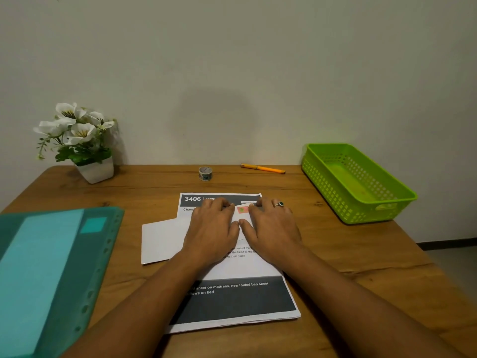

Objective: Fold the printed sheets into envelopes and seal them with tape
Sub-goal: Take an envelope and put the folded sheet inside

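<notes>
1. The stack of printed sheets (pixel 232 301) lies on the wooden table (pixel 361 267), with a teal folder (pixel 51 267) to its left.
2. On the stack, a folded white sheet (pixel 162 241) juts past its left edge. The left hand (pixel 213 228) and right hand (pixel 271 228) press it flat, fingers extended, grasping nothing.
3. Beyond the stack stand a tape roll (pixel 205 173) and an orange pen (pixel 262 168). A green basket (pixel 356 182) sits far right.

Printed sheet (pixel 240 301) — header "3406"; bottom band "sheet on mattress, new folded bed sheet".
</notes>
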A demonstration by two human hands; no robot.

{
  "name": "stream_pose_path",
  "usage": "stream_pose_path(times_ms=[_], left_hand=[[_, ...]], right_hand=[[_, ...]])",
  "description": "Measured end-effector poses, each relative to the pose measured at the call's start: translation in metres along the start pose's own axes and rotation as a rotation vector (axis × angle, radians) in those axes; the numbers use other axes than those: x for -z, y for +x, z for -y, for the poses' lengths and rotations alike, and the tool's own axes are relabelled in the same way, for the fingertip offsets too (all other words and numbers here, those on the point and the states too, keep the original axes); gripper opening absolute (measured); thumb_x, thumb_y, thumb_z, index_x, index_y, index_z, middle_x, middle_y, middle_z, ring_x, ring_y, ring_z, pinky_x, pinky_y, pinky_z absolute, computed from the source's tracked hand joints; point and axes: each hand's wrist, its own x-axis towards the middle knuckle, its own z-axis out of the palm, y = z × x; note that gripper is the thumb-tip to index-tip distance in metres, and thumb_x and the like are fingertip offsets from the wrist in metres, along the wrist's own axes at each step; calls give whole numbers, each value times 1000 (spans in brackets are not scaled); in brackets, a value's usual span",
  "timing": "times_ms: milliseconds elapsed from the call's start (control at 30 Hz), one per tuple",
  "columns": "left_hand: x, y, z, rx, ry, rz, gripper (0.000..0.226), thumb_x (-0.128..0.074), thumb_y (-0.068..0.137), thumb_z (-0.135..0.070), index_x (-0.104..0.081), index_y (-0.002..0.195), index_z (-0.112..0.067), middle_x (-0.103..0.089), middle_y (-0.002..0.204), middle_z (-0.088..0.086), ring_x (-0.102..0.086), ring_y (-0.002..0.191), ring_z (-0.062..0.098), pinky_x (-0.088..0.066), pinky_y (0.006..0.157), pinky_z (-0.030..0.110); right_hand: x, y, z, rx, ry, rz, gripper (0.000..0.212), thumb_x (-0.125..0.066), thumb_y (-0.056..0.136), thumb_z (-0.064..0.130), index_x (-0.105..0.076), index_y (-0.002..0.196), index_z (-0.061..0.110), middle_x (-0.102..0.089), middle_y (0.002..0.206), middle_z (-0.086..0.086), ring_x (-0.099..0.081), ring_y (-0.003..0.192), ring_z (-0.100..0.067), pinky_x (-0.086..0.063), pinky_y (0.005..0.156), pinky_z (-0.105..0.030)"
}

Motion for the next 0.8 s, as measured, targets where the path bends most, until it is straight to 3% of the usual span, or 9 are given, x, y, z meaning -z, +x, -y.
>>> stream_pose_path(times_ms=[133,367,600,800], left_hand=[[1,0,1,-5,-9,7,49,-42,104,-41,-51,147,-20,-48,148,-3,-39,133,17,-36,109,40],[1,0,0,-4,-18,10,48,-42,104,-40,-51,147,-21,-48,147,-3,-39,133,17,-35,110,40],[2,0,0,-2,-26,9,48,-42,103,-40,-52,147,-22,-48,147,-3,-39,132,16,-34,109,38],[1,0,0,5,-22,11,50,-42,104,-41,-49,149,-23,-47,148,-3,-37,133,16,-34,110,38]], right_hand=[[4,-2,-3,111,68,-36,44,-40,106,46,-67,132,22,-54,146,-4,-51,127,-21,-47,100,-40],[-5,5,-3,140,81,5,54,-30,104,44,-44,154,28,-47,151,-7,-46,131,-25,-40,103,-45],[0,-1,-9,194,189,0,40,-42,103,32,-61,139,32,-52,142,-2,-47,124,-19,-39,103,-42],[-2,-3,-7,136,220,-11,43,-42,103,34,-57,143,36,-48,149,-2,-43,132,-20,-40,107,-43]])
